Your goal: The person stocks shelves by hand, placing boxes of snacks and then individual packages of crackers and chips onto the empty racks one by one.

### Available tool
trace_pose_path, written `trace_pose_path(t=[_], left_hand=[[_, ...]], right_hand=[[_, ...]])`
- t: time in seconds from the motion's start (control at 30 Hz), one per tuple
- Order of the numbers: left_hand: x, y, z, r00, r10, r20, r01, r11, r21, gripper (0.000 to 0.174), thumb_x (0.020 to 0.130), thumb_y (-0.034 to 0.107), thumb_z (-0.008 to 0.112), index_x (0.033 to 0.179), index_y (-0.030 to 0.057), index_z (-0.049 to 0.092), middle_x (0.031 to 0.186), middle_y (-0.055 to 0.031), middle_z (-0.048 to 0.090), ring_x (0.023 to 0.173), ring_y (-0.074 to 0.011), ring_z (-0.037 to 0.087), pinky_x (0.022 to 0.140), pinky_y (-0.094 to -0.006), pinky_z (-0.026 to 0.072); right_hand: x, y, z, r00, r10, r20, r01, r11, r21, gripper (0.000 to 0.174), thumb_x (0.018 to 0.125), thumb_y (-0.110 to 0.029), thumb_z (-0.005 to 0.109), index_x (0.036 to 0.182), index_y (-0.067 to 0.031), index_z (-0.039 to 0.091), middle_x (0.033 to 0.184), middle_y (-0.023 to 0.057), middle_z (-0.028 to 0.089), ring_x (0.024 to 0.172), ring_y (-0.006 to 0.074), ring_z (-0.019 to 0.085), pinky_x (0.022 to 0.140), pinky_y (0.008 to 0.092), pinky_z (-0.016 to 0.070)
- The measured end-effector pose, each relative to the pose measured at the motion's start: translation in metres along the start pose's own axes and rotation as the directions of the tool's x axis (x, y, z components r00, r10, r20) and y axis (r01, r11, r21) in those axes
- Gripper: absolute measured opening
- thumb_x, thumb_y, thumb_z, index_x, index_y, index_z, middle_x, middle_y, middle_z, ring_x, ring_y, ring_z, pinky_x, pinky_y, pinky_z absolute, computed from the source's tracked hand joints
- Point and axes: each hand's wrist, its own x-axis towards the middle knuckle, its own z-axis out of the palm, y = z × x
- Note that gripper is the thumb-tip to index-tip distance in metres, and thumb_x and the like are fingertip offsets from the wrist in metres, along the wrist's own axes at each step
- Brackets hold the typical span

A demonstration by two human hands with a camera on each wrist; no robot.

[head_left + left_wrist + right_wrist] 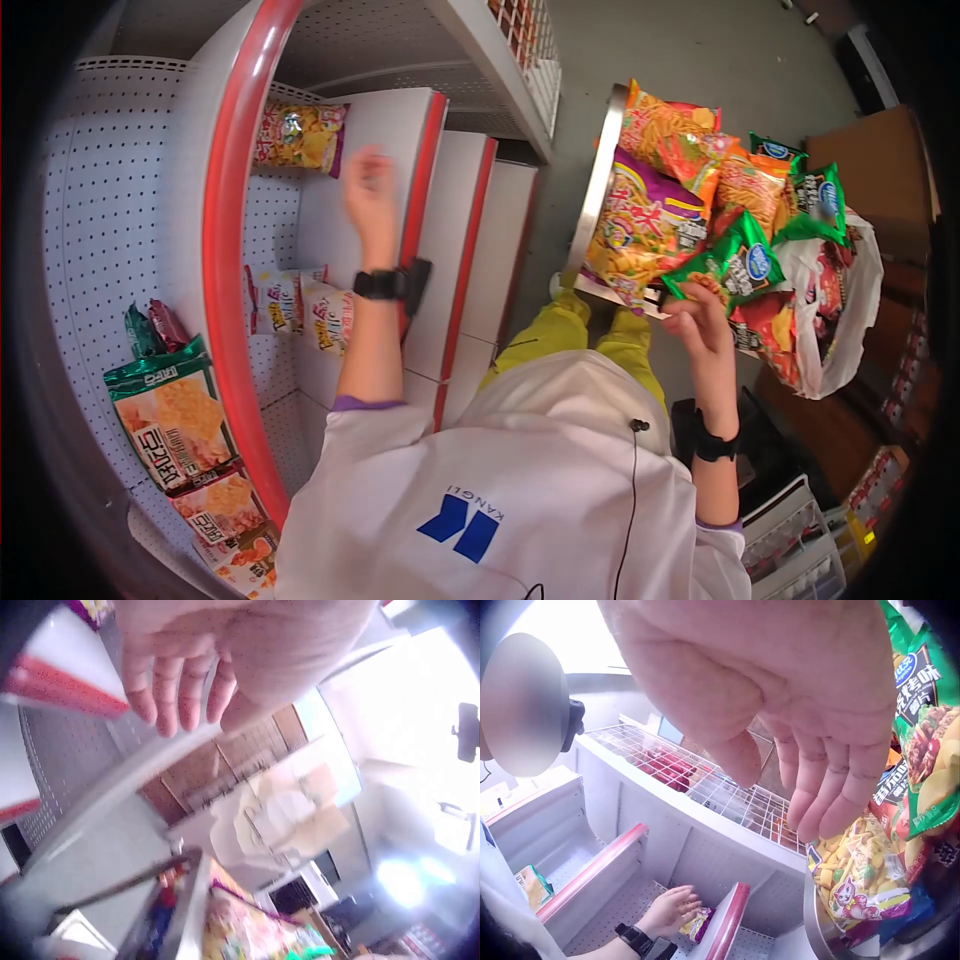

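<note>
My left hand (370, 195) is raised at the shelf, blurred, beside a yellow and purple snack bag (300, 137) lying on it. In the left wrist view its fingers (191, 697) are loosely bent with nothing in them. My right hand (705, 335) hangs at the near side of a loaded cart, its fingers loosely bent and close to a green snack bag (738, 262). The right wrist view shows the right palm (802, 697) holding nothing. A large purple and yellow snack bag (640, 225) lies in the cart, with orange noodle-snack bags (750, 185) behind it.
Red-edged shelf boards (425, 180) rise at the left. White snack bags (280, 303) lie on a lower shelf, and a green-topped cracker bag (170, 415) sits nearer me. The cart's metal rim (597, 185) faces the shelves. A white plastic bag (855, 310) hangs at its right.
</note>
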Motion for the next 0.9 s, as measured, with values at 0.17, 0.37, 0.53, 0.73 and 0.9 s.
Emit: trace_pose_path(t=[0.17,0.37,0.53,0.73,0.9], left_hand=[[-0.102,0.088,0.084,0.765,-0.01,0.645,0.135,0.98,-0.144,0.037,0.086,0.011,0.064,0.121,0.0063,0.054,0.109,-0.0058,0.059,0.095,-0.0138,0.058,0.082,-0.0281,0.0478],[-0.157,0.105,0.121,0.726,-0.189,0.661,0.421,0.883,-0.21,0.03,0.088,0.004,0.061,0.117,0.002,0.054,0.116,-0.0047,0.058,0.096,-0.0107,0.057,0.08,-0.0246,0.0485],[-0.171,0.118,0.106,0.766,-0.152,0.625,0.357,0.909,-0.216,0.029,0.089,0.006,0.06,0.117,0.0029,0.054,0.113,-0.0039,0.059,0.097,-0.0112,0.057,0.081,-0.0254,0.0487],[-0.182,0.119,0.08,0.803,-0.248,0.542,0.421,0.88,-0.221,0.029,0.087,0.006,0.062,0.115,0.0039,0.056,0.107,-0.0058,0.06,0.092,-0.0129,0.06,0.078,-0.0261,0.0498],[-0.17,0.125,0.075,0.789,-0.195,0.583,0.457,0.821,-0.343,0.043,0.084,0.009,0.067,0.123,0.0054,0.05,0.116,-0.0063,0.057,0.105,-0.0156,0.055,0.088,-0.0293,0.0463]], right_hand=[[0.005,0.013,-0.001,0.999,0.014,0.036,-0.014,1.0,0.016,0.032,0.094,-0.01,0.054,0.124,-0.0009,0.048,0.104,0.0071,0.061,0.095,0.0129,0.058,0.085,0.0268,0.0465],[0.07,0.032,0.012,0.979,-0.117,-0.165,0.115,0.993,-0.021,0.051,0.09,-0.018,0.064,0.131,0.0011,0.041,0.114,0.0115,0.057,0.104,0.0191,0.056,0.091,0.0303,0.0443],[0.117,0.021,0.018,0.977,-0.089,-0.195,0.098,0.994,0.037,0.064,0.085,-0.025,0.069,0.132,0.0054,0.037,0.118,0.0149,0.058,0.103,0.0216,0.058,0.089,0.0299,0.0453],[0.129,0.04,0.002,0.975,-0.082,-0.207,0.075,0.996,-0.04,0.044,0.084,-0.016,0.069,0.12,0.0021,0.05,0.107,0.0133,0.062,0.093,0.0193,0.061,0.08,0.0301,0.0476],[0.096,-0.009,-0.016,0.945,-0.268,-0.186,0.273,0.962,0.002,0.033,0.086,-0.009,0.066,0.114,-0.0001,0.051,0.102,0.0086,0.061,0.089,0.0131,0.059,0.075,0.0249,0.0481]])
